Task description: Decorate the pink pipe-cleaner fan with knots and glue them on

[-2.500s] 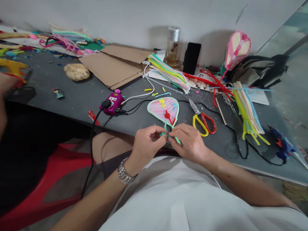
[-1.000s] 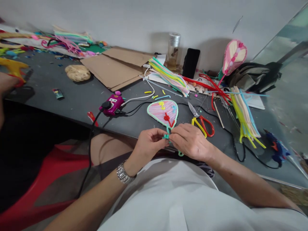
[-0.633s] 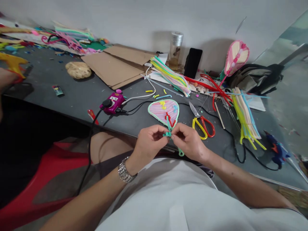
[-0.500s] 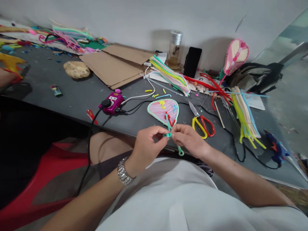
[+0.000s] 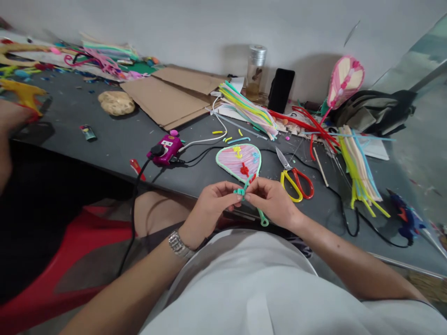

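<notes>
Between my fingertips is a small coiled green pipe cleaner (image 5: pixel 239 191) with a short end sticking up. My left hand (image 5: pixel 213 202) pinches its left side, and my right hand (image 5: pixel 270 197) grips it from the right. Just beyond them on the table lies a pink fan-shaped piece (image 5: pixel 238 160) with a pale green edge and yellow, blue and red decorations. Its green looped handle end (image 5: pixel 264 221) shows below my right hand. Scissors (image 5: pixel 294 179) with one yellow and one red handle rest to the right of the fan.
A purple power socket (image 5: pixel 165 149) with cords is left of the fan. Pipe cleaner bundles (image 5: pixel 359 167), cardboard (image 5: pixel 174 102), a bottle (image 5: pixel 256 74), a phone (image 5: pixel 281 90) and a glue gun (image 5: pixel 405 216) lie around. Another person's arm (image 5: pixel 9 121) is at far left.
The green coil has shifted slightly left and its upright end now leans right, uncovering more of the red decoration. The whole view has moved slightly.
</notes>
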Demonstrator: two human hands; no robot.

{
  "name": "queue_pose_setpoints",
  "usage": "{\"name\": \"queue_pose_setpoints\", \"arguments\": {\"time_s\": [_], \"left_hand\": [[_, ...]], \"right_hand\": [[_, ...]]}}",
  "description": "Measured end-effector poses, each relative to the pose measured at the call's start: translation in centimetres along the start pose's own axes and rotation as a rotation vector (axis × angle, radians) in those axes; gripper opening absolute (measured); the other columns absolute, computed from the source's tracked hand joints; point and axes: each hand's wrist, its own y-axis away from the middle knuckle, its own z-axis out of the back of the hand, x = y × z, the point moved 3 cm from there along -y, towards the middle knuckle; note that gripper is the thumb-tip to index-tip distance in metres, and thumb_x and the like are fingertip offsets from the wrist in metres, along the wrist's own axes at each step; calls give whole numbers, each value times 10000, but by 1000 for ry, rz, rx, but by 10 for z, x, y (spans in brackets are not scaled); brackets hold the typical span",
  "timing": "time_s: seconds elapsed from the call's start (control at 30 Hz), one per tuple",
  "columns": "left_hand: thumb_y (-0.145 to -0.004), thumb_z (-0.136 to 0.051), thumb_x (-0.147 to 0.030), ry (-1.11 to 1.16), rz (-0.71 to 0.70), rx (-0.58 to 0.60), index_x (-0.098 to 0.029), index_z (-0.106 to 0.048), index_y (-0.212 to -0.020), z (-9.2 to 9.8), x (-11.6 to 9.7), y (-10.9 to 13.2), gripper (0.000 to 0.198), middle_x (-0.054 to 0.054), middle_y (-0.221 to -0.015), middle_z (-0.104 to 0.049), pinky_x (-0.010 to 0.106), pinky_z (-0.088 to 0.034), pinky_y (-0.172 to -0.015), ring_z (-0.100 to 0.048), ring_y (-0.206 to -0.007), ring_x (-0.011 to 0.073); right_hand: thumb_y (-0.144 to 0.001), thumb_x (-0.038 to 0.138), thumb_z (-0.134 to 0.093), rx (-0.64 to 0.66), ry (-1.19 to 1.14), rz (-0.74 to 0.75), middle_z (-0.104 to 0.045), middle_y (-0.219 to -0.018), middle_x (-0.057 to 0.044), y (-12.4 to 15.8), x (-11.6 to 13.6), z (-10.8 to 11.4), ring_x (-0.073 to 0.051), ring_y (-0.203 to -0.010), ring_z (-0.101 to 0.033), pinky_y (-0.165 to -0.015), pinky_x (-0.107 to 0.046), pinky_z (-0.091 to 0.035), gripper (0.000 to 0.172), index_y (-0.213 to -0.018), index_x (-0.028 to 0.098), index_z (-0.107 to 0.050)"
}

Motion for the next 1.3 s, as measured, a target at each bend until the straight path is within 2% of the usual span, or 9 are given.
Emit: {"name": "queue_pose_setpoints", "arguments": {"time_s": [0.1,0.23,0.33,0.47,0.8,0.97,1.1,1.2,1.3], "left_hand": [[-639,-827,-289,-31,-23,-1,-142,-729,-774,-1,-3,0,222,-9,-656,-650,198,-438,-563,-561,-596,93],[-658,-831,-327,-108,-58,26,-143,-731,-762,-3,-10,1,234,7,-673,-683,207,-453,-583,-589,-608,107],[-653,-854,-382,-138,-40,32,-142,-727,-782,-4,-11,3,301,23,-684,-711,204,-438,-549,-606,-593,115],[-636,-860,-383,-126,-36,40,-149,-715,-762,-4,-9,4,302,22,-670,-709,216,-471,-557,-635,-618,138],[-695,-719,-254,-397,-282,-70,-147,-745,-755,0,-17,8,126,31,-698,-741,233,-491,-598,-631,-628,152],[-729,-677,-190,-553,-404,-144,-184,-768,-774,-1,-16,13,102,10,-667,-738,239,-471,-602,-610,-594,153],[-735,-690,-163,-696,-542,-152,-214,-789,-793,-3,-15,17,126,28,-743,-773,267,-500,-699,-640,-648,172],[-736,-691,-192,-652,-470,-129,-204,-786,-809,-1,-16,11,120,32,-740,-765,265,-499,-679,-642,-656,174],[-709,-728,-254,-399,-253,-47,-171,-758,-798,4,-14,1,126,28,-702,-735,252,-489,-615,-629,-627,161]], "right_hand": [[-923,206,-608,-52,304,316,-679,-820,-20,4,9,9,-134,-707,-595,-637,-254,-438,67,-931,182,-671],[-1012,148,-502,-11,761,782,-707,-979,-81,10,22,14,-179,-865,-620,-734,-307,-446,197,-1031,197,-692],[-1038,165,-470,37,981,890,-702,-947,-84,10,27,14,-181,-794,-577,-690,-330,-400,236,-950,183,-689],[-1053,169,-435,87,1017,924,-683,-890,-85,9,29,12,-191,-764,-555,-664,-346,-375,285,-876,170,-659],[-962,143,-509,16,603,645,-631,-805,-32,3,10,2,-154,-724,-562,-664,-277,-424,128,-871,193,-583],[-873,214,-561,-4,166,187,-568,-690,38,-1,3,-2,-104,-613,-474,-585,-235,-364,96,-779,199,-560],[-795,311,-611,131,-158,-177,-462,-582,73,-6,-5,-6,-86,-537,-372,-516,-225,-294,162,-704,200,-537],[-776,362,-659,208,-321,-308,-437,-548,89,-7,-9,-7,-77,-491,-332,-486,-224,-263,202,-729,200,-548],[-827,352,-681,122,-169,-120,-571,-652,42,-8,-5,0,-97,-584,-468,-567,-236,-369,191,-775,180,-615]]}}
